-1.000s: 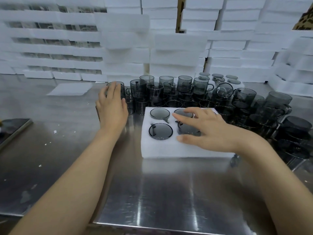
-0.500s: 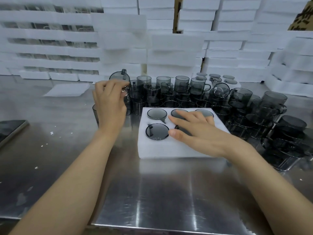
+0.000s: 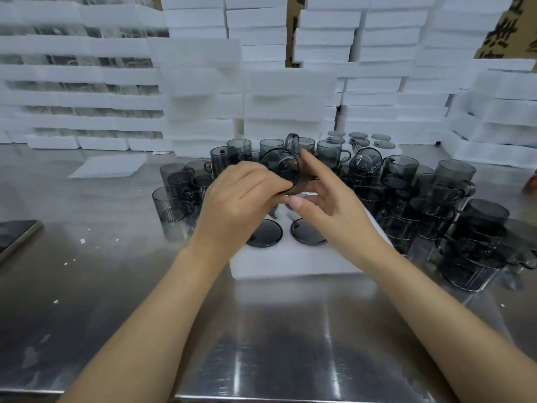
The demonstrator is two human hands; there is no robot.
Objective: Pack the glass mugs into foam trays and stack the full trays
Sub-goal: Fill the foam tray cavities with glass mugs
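A white foam tray (image 3: 290,258) lies on the steel table in front of me. Two smoky glass mugs sit in its near holes, bases up (image 3: 264,232) (image 3: 308,233); the far holes are hidden behind my hands. My left hand (image 3: 241,205) grips another smoky mug (image 3: 280,167), tipped on its side above the tray's far half. My right hand (image 3: 328,199) is raised beside it with fingers spread. Its index finger touches the mug's right side and its thumb is apart below.
Loose grey mugs crowd the table behind and right of the tray (image 3: 401,173) and to its left (image 3: 171,205). Stacks of foam trays (image 3: 203,82) wall off the back. A loose foam sheet (image 3: 110,165) lies far left, and a dark flat object (image 3: 14,234) at the left edge.
My left hand picked a mug from the left cluster and carried it right, over the tray. My right hand lifted off the tray and rose to meet the mug.
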